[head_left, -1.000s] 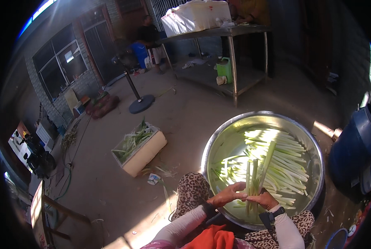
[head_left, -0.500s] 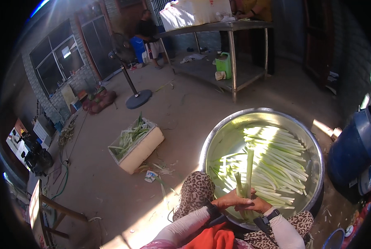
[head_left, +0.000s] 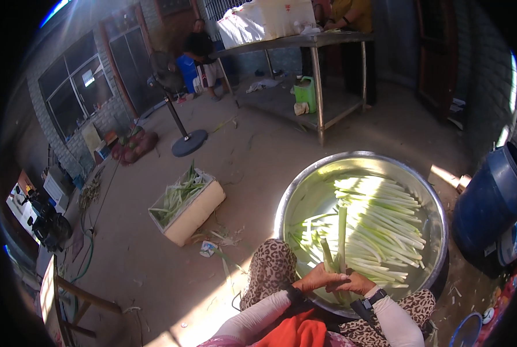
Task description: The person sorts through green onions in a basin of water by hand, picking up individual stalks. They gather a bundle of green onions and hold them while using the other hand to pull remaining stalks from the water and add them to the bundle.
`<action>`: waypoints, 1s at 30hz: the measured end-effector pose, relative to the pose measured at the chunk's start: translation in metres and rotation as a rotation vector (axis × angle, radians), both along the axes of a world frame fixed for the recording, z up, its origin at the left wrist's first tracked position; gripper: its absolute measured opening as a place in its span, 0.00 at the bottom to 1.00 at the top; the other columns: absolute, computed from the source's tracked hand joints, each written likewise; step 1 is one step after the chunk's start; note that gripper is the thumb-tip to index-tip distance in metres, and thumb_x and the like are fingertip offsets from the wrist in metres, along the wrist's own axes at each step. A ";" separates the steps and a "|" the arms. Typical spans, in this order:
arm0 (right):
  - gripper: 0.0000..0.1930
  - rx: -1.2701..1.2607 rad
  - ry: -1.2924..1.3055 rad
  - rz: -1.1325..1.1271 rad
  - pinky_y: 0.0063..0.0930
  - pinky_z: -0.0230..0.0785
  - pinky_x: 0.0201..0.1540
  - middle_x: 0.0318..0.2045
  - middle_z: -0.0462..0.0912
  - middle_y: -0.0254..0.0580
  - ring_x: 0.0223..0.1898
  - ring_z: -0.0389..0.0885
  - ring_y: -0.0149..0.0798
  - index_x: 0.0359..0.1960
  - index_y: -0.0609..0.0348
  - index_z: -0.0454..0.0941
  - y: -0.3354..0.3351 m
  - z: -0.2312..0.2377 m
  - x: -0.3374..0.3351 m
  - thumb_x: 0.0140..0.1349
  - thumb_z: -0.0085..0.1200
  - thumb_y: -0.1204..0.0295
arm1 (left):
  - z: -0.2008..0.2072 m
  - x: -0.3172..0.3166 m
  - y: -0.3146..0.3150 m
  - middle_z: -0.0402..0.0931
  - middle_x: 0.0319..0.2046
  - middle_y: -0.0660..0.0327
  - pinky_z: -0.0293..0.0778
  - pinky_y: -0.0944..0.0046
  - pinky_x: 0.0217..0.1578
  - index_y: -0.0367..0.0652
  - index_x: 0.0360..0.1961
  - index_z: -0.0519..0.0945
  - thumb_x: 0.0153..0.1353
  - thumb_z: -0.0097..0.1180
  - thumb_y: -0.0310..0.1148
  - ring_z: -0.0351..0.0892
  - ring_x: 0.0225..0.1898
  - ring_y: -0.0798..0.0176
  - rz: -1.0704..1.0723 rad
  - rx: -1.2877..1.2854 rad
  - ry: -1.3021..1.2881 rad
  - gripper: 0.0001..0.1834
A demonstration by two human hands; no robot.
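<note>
My left hand (head_left: 314, 278) and my right hand (head_left: 359, 283) meet over the near rim of a wide metal basin (head_left: 300, 175). Both are closed around green onion stalks (head_left: 342, 234), whose thick pale-green ends stick up between the hands. Their lower ends show just below my fingers. Inside the basin lies a broad layer of trimmed green onions (head_left: 380, 222), white and green, partly in bright sun. I cannot make out what each finger does.
A foam box (head_left: 196, 215) with green leaf scraps stands left of the basin. A blue barrel (head_left: 483, 202) is close on the right. Farther off are a fan (head_left: 180, 118), a metal table (head_left: 321, 87) with a green jug (head_left: 306, 95), and people. A wooden chair (head_left: 76, 295) stands lower left.
The view has shifted slightly, so the surroundings sit a little farther left. My hands stay together on the same stalks, with hardly any change in grip.
</note>
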State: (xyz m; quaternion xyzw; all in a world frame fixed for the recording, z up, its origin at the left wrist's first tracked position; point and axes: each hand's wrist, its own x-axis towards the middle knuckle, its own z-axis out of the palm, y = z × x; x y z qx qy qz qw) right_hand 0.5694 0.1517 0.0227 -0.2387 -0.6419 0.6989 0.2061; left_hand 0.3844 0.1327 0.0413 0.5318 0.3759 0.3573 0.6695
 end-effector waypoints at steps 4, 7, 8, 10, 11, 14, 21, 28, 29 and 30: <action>0.15 -0.010 -0.124 -0.041 0.27 0.70 0.47 0.34 0.83 0.37 0.41 0.80 0.33 0.41 0.60 0.81 0.000 0.023 0.003 0.52 0.64 0.70 | 0.008 -0.007 0.003 0.77 0.39 0.62 0.73 0.69 0.38 0.38 0.50 0.75 0.55 0.64 0.38 0.75 0.39 0.70 -0.085 -0.013 0.022 0.24; 0.15 -0.139 -0.064 -0.160 0.26 0.71 0.45 0.33 0.83 0.37 0.39 0.80 0.32 0.42 0.61 0.80 0.004 0.039 0.009 0.52 0.64 0.70 | 0.020 -0.011 0.006 0.77 0.46 0.60 0.68 0.66 0.53 0.37 0.53 0.74 0.59 0.61 0.33 0.74 0.48 0.67 -0.089 -0.099 -0.097 0.22; 0.16 -0.183 -0.023 -0.189 0.26 0.71 0.44 0.33 0.83 0.38 0.38 0.80 0.32 0.42 0.61 0.80 0.006 0.042 0.009 0.52 0.63 0.70 | 0.013 -0.015 0.010 0.77 0.45 0.60 0.68 0.65 0.53 0.37 0.52 0.74 0.59 0.60 0.32 0.74 0.48 0.67 -0.038 -0.073 -0.090 0.20; 0.16 -0.226 -0.008 -0.248 0.26 0.72 0.44 0.34 0.83 0.39 0.37 0.81 0.32 0.43 0.62 0.79 0.006 0.049 0.012 0.53 0.63 0.71 | 0.007 -0.019 0.009 0.78 0.45 0.60 0.68 0.65 0.53 0.36 0.51 0.75 0.61 0.57 0.29 0.75 0.47 0.66 0.016 -0.057 -0.094 0.17; 0.16 -0.215 -0.032 -0.270 0.26 0.72 0.44 0.34 0.83 0.39 0.37 0.81 0.32 0.44 0.62 0.79 0.009 0.052 0.012 0.53 0.62 0.72 | 0.010 -0.021 0.011 0.78 0.44 0.59 0.69 0.65 0.53 0.35 0.50 0.75 0.62 0.55 0.28 0.75 0.47 0.66 0.024 -0.055 -0.102 0.16; 0.15 -0.216 0.044 -0.243 0.26 0.73 0.44 0.34 0.83 0.40 0.36 0.81 0.32 0.43 0.63 0.78 0.013 0.053 0.012 0.54 0.61 0.72 | 0.007 -0.020 0.016 0.79 0.39 0.61 0.72 0.66 0.48 0.36 0.46 0.77 0.62 0.54 0.25 0.77 0.42 0.68 0.052 -0.057 -0.169 0.11; 0.16 -0.265 0.048 -0.200 0.26 0.72 0.45 0.34 0.82 0.40 0.37 0.81 0.32 0.43 0.64 0.77 0.010 0.045 0.013 0.53 0.62 0.72 | 0.013 -0.014 0.015 0.79 0.38 0.61 0.72 0.66 0.47 0.36 0.45 0.77 0.62 0.54 0.24 0.77 0.41 0.68 0.046 -0.008 -0.102 0.11; 0.19 -0.279 0.038 -0.133 0.27 0.72 0.46 0.36 0.81 0.41 0.38 0.81 0.35 0.46 0.65 0.76 0.010 0.047 0.011 0.53 0.62 0.73 | 0.000 -0.018 0.016 0.79 0.38 0.62 0.72 0.67 0.45 0.36 0.44 0.78 0.64 0.52 0.26 0.77 0.40 0.69 0.066 -0.030 -0.166 0.10; 0.20 -0.288 0.048 -0.114 0.27 0.72 0.47 0.36 0.81 0.41 0.38 0.80 0.35 0.48 0.65 0.75 0.010 0.045 0.011 0.53 0.62 0.73 | 0.002 -0.017 0.016 0.79 0.38 0.63 0.72 0.67 0.45 0.37 0.44 0.78 0.64 0.51 0.27 0.77 0.40 0.69 0.095 -0.038 -0.191 0.10; 0.21 -0.298 0.057 -0.095 0.28 0.71 0.47 0.36 0.80 0.41 0.39 0.80 0.36 0.49 0.65 0.75 0.011 0.044 0.011 0.53 0.62 0.74 | 0.004 -0.016 0.015 0.79 0.38 0.63 0.72 0.67 0.45 0.37 0.44 0.78 0.64 0.51 0.27 0.77 0.40 0.69 0.097 -0.039 -0.192 0.10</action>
